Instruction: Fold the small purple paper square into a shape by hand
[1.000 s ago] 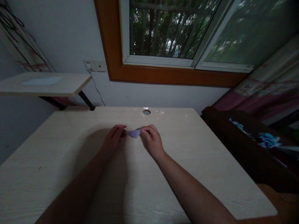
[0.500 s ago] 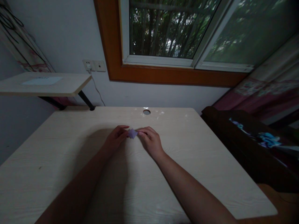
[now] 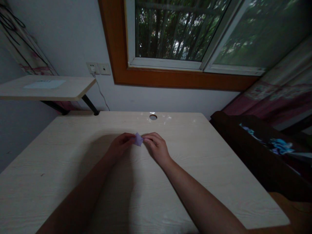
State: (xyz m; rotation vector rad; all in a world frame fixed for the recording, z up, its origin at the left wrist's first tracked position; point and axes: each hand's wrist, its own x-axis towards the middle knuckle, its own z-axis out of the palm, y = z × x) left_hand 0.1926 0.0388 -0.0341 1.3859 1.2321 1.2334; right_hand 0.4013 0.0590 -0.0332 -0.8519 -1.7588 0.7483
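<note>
A small piece of folded purple paper (image 3: 138,139) is held between my two hands, just above or on the pale wooden desk (image 3: 209,182). My left hand (image 3: 122,143) pinches its left corner between thumb and fingers. On the opposite side, the thumb and index finger of my right hand (image 3: 157,145) grip the right corner. The paper looks roughly diamond-shaped, with its middle showing between the fingertips. Its finer folds are too small to make out.
Behind the hands, a round cable hole (image 3: 153,117) sits near the desk's back edge. A raised shelf (image 3: 75,87) with a white sheet (image 3: 45,84) stands at the left. Dark furniture (image 3: 234,139) with blue cloth (image 3: 281,146) adjoins the right side.
My left fingers have closed from a looser hold into a pinch on the paper's left corner. The paper has turned slightly and shows more of its surface. My right hand is nearly still.
</note>
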